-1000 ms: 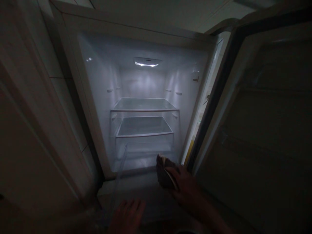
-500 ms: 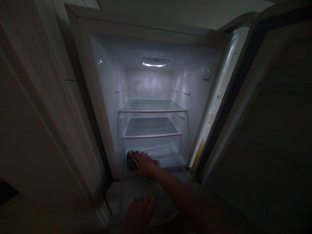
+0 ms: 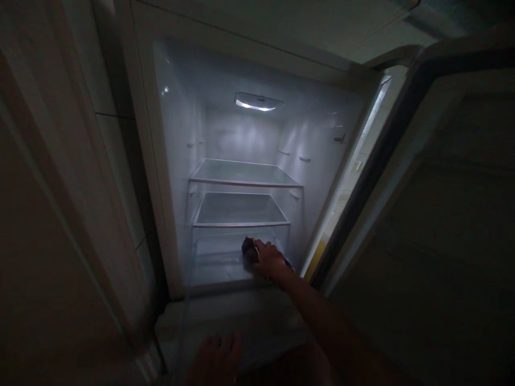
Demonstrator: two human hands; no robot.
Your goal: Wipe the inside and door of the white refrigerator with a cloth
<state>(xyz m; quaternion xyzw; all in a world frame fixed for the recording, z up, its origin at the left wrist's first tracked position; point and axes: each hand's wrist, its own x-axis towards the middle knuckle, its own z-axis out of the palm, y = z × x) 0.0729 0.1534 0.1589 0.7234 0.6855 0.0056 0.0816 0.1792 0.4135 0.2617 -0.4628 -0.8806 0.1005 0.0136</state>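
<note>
My right hand (image 3: 270,260) is closed around a dark, bunched cloth (image 3: 250,251). It presses the cloth down at the right side of the fridge's lowest level, inside a clear drawer (image 3: 185,313) that extends toward me. In deep shadow at the bottom, my left hand (image 3: 217,356) has its fingers bent over what looks like the drawer's front edge. Dimness hides its thumb and the exact contact.
Two glass shelves, an upper one (image 3: 241,172) and a lower one (image 3: 241,209), sit above the drawer. A lamp (image 3: 257,102) lights the fridge from its ceiling. The open fridge door (image 3: 426,214) stands at right; a wooden frame (image 3: 76,187) rises at left.
My right hand has moved the cloth from the left side of the drawer to the right. My left hand stays low near the front. The view has shifted and tilted slightly.
</note>
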